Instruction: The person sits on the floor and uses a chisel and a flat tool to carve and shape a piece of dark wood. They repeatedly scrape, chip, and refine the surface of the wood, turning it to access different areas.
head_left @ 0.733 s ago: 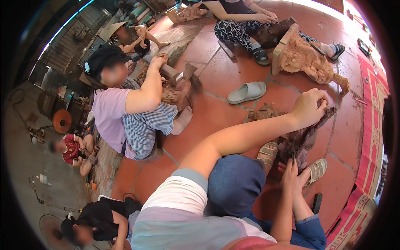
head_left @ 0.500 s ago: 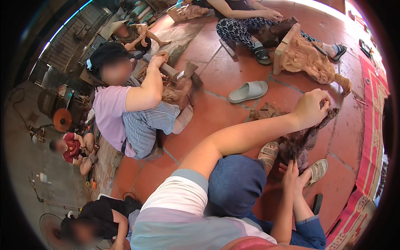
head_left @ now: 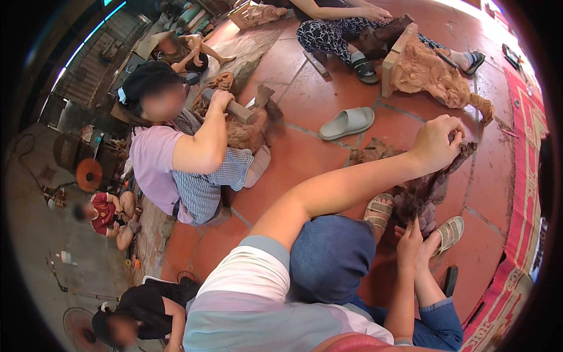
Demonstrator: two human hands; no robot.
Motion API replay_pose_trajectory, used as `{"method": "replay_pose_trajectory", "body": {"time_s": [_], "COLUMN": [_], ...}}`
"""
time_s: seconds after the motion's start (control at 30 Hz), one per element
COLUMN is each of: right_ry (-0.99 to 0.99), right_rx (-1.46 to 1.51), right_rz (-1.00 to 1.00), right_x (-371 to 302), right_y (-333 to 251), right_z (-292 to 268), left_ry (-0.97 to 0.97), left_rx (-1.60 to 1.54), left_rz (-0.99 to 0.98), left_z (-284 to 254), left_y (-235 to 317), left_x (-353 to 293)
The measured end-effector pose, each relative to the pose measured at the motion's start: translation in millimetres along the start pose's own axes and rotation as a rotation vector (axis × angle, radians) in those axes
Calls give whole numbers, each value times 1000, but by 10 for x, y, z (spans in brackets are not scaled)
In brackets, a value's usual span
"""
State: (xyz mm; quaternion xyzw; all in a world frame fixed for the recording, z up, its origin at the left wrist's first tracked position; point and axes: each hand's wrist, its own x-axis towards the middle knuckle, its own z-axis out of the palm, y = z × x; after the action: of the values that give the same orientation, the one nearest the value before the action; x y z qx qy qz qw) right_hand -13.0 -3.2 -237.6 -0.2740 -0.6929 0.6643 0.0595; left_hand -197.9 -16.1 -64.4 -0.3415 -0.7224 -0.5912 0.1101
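A dark brown wood carving [head_left: 431, 190] with knobbly, ragged relief lies slanted between my sandalled feet. My left hand [head_left: 437, 144] is over its upper end, the fingers curled closed; what they hold, if anything, is hidden behind the knuckles. My left forearm crosses above part of the piece. At the carving's lower end is my right hand [head_left: 409, 239], with straight fingers together against the wood and the thumb apart on the other side.
A grey slipper [head_left: 347, 123] lies on the red tiles. Beyond it is a pale wooden carving [head_left: 431, 73] on its side, near a seated person. To the left, a person in a lilac shirt [head_left: 155, 152] grips a mallet [head_left: 240, 111]. A red patterned mat [head_left: 522, 176] borders the right side.
My two hands hold nearly the same places on the carving, with the left shifted slightly. The view has tilted a little. The mallet of the person on the left has moved slightly.
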Motion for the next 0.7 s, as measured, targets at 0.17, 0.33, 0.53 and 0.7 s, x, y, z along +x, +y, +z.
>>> {"method": "replay_pose_trajectory", "body": {"time_s": [0.17,0.33,0.53,0.7], "right_ry": [19,35,83,26], "right_rx": [4,-215,87,250], "right_rz": [19,-68,-118,42], "right_x": [143,44,74,204], "right_y": [151,111,277,256], "right_z": [48,2,107,131], "left_ry": [5,14,-31,-10], "left_rx": [-10,31,36,53], "left_rz": [-7,15,-33,47], "left_z": [25,20,11,-13], "left_y": [4,-46,1,-26], "left_x": [25,39,49,50]}}
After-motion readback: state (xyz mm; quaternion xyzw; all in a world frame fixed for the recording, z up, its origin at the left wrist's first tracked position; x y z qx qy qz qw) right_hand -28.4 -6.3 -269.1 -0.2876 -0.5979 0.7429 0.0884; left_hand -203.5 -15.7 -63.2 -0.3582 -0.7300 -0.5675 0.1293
